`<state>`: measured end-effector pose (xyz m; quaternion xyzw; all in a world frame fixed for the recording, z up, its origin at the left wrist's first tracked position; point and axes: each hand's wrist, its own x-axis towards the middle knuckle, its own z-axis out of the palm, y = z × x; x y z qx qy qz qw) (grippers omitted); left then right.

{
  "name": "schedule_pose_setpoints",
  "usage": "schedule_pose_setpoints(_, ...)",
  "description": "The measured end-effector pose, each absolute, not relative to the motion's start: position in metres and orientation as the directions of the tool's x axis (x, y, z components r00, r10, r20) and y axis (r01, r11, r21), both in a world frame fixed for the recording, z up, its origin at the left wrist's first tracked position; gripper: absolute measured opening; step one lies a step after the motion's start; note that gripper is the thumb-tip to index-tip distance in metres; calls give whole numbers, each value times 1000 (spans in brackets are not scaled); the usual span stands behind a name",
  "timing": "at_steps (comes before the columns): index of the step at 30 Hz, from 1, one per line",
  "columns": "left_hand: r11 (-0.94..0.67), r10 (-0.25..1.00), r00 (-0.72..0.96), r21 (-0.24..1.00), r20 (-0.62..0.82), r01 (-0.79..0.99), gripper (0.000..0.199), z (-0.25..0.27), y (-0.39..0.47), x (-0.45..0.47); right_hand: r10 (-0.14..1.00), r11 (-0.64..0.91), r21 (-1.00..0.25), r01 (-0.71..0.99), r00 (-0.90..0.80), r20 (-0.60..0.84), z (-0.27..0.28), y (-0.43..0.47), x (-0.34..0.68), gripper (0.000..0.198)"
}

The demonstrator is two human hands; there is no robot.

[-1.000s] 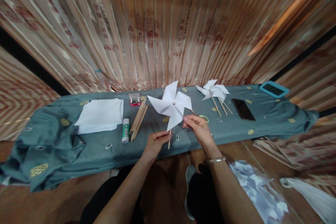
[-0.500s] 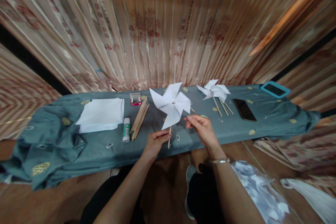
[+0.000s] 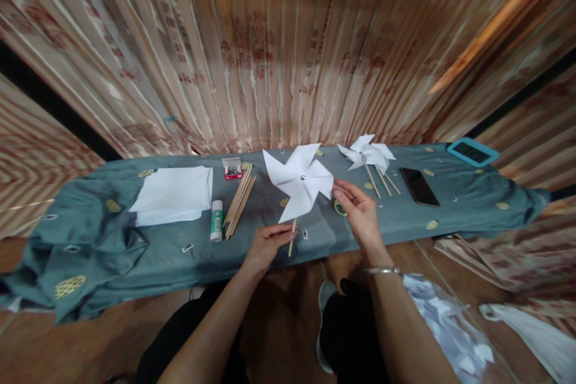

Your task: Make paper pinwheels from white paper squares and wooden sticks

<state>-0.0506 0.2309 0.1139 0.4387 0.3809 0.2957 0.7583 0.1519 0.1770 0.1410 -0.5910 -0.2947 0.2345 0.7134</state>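
A white paper pinwheel (image 3: 299, 183) with a shiny pin at its centre stands over the cloth-covered table. My left hand (image 3: 266, 246) pinches its wooden stick near the lower end. At the right blade's edge, my right hand (image 3: 360, 210) has thumb and fingertips closed together, touching the paper. Beside that hand, partly behind it, lies a roll of tape (image 3: 339, 208). Further back to the right are finished-looking white pinwheels (image 3: 369, 155) on sticks, overlapping one another.
To the left lie a stack of white paper (image 3: 173, 189), a glue stick (image 3: 216, 221), several wooden sticks (image 3: 240, 204) and a small open box of pins (image 3: 232, 168). A black phone (image 3: 419, 186) and a blue-framed device (image 3: 472, 152) are at right. A plastic bag (image 3: 445, 324) sits on the floor.
The pinwheel has shifted slightly right and its blades have turned. My right hand has moved right and up to the blade's edge, uncovering more of the tape roll.
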Motion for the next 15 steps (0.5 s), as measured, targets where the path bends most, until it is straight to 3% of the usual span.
schedule_pose_setpoints(15, 425, 823, 470, 896, -320, -133, 37, 113, 232, -51, 769, 122, -985, -119, 639, 18, 144, 176, 136, 33)
